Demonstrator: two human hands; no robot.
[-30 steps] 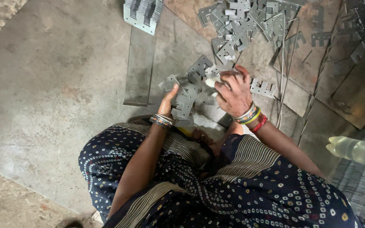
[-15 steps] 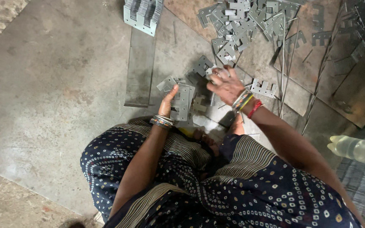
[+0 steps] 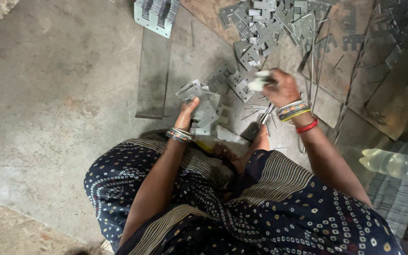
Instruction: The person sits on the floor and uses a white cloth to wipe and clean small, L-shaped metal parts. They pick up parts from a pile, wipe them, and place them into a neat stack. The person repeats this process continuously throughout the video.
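Since a moment ago, the right hand has lifted away from the stack and moved up toward the loose pile, now blurred with motion, its grip closed around a pale metal piece. Meanwhile the left hand stays where it was, fingers wrapped around a stack of flat grey metal plates held on edge just above the floor. Both wrists wear coloured bangles. Beyond the hands lies a scattered heap of similar cut plates, with thin metal rods near the right hand. One long flat metal strip rests on the floor left of the stack. At the right edge lies a clear plastic bottle
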